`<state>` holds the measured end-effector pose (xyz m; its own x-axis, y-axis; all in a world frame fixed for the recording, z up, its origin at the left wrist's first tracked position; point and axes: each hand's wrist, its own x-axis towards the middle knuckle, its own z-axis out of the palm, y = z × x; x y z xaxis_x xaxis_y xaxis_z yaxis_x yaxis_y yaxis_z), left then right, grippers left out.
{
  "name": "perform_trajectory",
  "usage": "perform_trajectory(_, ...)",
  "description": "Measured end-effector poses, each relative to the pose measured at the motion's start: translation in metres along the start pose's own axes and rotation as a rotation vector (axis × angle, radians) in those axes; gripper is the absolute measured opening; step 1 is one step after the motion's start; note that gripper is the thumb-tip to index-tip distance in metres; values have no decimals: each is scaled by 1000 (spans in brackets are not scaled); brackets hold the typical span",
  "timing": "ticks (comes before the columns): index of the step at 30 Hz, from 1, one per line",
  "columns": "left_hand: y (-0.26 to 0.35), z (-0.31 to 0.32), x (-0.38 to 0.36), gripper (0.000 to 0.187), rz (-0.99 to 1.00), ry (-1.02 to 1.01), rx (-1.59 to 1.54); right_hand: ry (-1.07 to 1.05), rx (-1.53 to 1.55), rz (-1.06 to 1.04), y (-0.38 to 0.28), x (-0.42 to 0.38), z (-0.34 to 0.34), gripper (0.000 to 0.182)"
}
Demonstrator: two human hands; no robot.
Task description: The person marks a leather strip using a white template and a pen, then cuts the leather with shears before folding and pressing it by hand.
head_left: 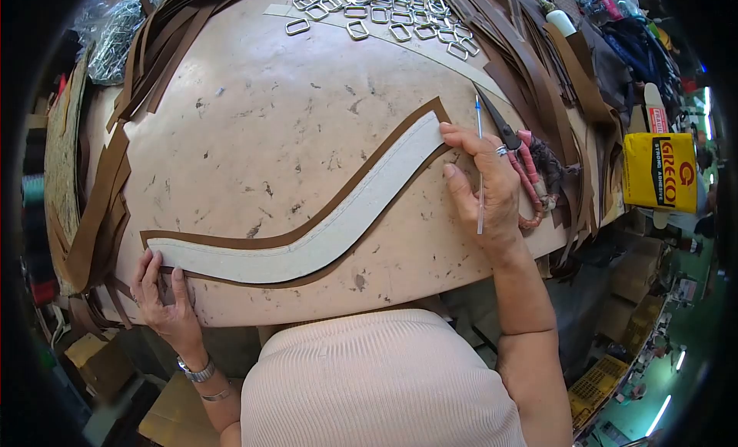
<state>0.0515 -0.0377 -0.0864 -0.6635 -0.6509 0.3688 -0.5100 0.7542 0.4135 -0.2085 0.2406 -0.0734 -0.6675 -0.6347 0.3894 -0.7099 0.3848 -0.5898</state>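
Note:
A white S-curved template (307, 243) lies on a slightly larger brown leather strip (338, 215), which shows as a border along its edges. My left hand (163, 302) rests at the left end, fingertips on the template's tip and the thumb apart by the lower edge. At the upper right end, my right hand (488, 182) touches the template with its fingertips. A clear pen (480, 205) with a blue tip is tucked between the right hand's fingers, tip pointing away from me. Scissors (529, 170) with pink-wrapped handles lie just right of that hand.
Metal rectangular buckles (378, 15) are scattered at the far edge beside a pale strip (430, 53). Brown leather strips (96, 209) pile up on the left, with more strips (530, 59) on the right. A yellow adhesive box (642, 170) stands at the right.

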Motion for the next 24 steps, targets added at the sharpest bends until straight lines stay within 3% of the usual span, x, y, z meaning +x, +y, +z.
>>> perform_trajectory(8,-1,0,0,29,32,5,5,14,21,37,0,-1,2,29)
perform_trajectory(14,0,1,0,29,65,12,55,-4,-182,-131,-1,-1,9,37)
perform_trajectory(24,-5,1,-1,30,35,22,60,-44,-182,-47,-11,-2,10,32)
